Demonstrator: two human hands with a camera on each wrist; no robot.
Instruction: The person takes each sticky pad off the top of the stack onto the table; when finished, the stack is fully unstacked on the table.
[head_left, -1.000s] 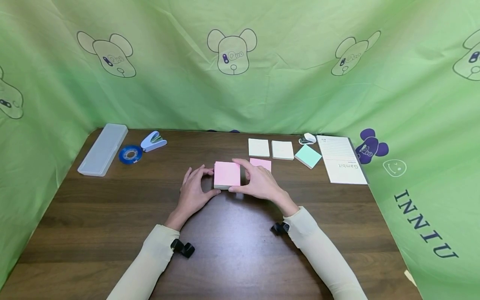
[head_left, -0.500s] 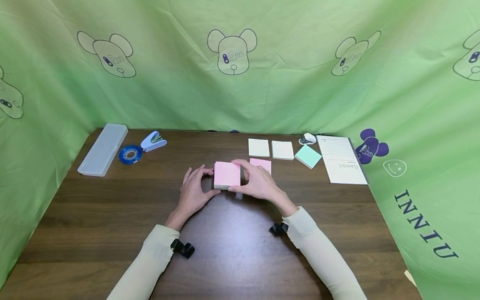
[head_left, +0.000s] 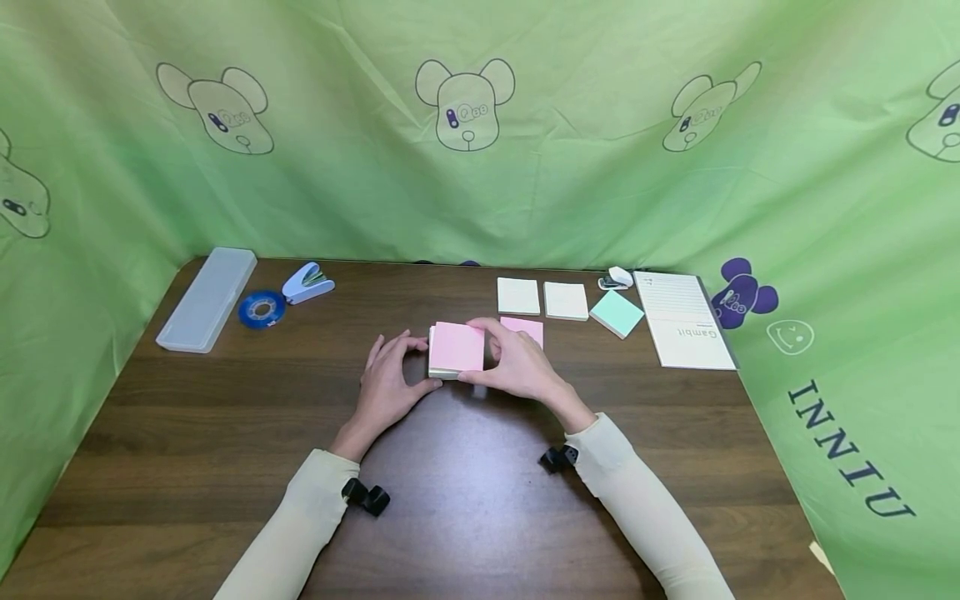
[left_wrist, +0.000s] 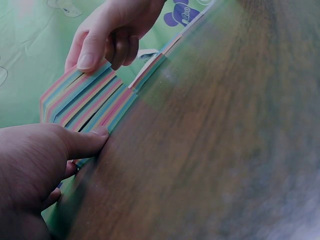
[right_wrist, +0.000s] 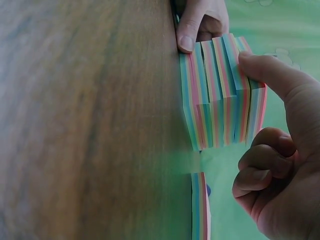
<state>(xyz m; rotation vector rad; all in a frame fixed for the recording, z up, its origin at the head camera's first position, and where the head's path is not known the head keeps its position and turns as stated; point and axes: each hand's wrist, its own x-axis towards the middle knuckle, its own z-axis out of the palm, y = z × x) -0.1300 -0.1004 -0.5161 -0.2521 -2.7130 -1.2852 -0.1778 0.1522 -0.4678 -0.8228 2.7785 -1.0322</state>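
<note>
A stack of sticky note pads [head_left: 452, 343] with a pink top lies at the middle of the brown table [head_left: 225, 433]. My left hand [head_left: 422, 363] holds its left side, with the thumb [left_wrist: 86, 142] pressed against the lowest layers. My right hand [head_left: 480, 354] pinches the upper pads between thumb [right_wrist: 265, 70] and index finger. In the wrist views the striped stack [right_wrist: 220, 95] is fanned, its upper layers offset from the lower ones [left_wrist: 107, 112]. A thin pink pad [head_left: 527, 327] lies just behind my right hand.
At the back left lie a clear case [head_left: 206, 298], a blue tape roll [head_left: 261, 309] and a blue-white stapler [head_left: 307, 282]. At the back right are two cream pads [head_left: 518, 296], a mint pad [head_left: 617, 312], a small white stapler [head_left: 617, 277] and a notebook [head_left: 684, 319]. Green cloth walls surround the table.
The upper pads have shifted slightly to the right under my right hand, showing a pale edge at the stack's left. My left hand has stayed in place.
</note>
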